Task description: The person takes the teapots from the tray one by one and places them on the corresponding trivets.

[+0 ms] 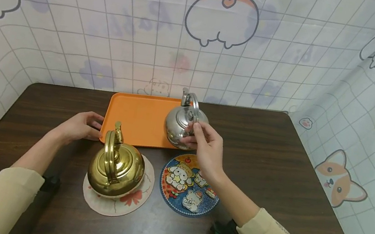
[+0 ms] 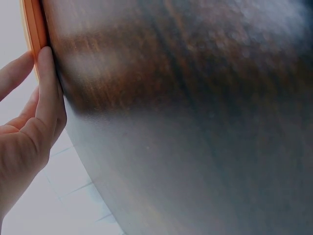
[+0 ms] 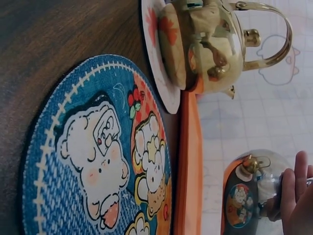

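Flanking blue mat (image 1: 188, 185): gold kettle (image 1: 116, 165), orange tray (image 1: 135, 118).

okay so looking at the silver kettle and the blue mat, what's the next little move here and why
Probably lift the silver kettle off the orange tray and set it on the blue cartoon mat. The right hand already holds its handle, the left hand steadies the tray's edge, that mat is bare, and the gold kettle already sits on its own mat.
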A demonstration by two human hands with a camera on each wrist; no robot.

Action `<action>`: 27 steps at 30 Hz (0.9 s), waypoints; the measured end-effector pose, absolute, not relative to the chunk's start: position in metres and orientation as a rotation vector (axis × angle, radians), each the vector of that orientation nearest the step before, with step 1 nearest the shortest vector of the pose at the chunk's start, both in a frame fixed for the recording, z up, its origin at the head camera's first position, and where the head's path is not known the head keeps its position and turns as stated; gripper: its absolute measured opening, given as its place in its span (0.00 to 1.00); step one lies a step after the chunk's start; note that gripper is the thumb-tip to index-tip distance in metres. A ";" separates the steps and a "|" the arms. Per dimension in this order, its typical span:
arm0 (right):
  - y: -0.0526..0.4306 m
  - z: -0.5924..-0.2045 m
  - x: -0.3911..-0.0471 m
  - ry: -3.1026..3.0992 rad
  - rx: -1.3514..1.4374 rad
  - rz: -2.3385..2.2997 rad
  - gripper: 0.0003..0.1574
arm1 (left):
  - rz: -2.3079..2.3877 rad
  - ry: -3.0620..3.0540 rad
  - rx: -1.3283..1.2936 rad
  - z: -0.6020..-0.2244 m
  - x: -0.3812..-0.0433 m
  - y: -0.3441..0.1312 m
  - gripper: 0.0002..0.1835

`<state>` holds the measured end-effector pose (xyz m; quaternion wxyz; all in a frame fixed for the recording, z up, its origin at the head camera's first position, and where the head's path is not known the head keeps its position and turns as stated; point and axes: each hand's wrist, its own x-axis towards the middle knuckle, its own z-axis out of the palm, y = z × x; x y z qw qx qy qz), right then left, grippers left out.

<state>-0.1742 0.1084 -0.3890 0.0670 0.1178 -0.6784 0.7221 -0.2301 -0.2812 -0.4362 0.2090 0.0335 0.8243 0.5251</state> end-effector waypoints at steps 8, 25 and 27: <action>0.114 -0.388 -0.168 -2.035 0.349 2.187 0.19 | 1.459 2.292 0.092 -0.436 -0.230 -0.281 0.36; 0.123 -0.389 -0.156 -1.993 0.363 2.171 0.20 | 1.457 2.296 0.095 -0.435 -0.229 -0.281 0.36; 0.124 -0.388 -0.154 -1.986 0.369 2.175 0.20 | 1.457 2.294 0.092 -0.434 -0.230 -0.281 0.37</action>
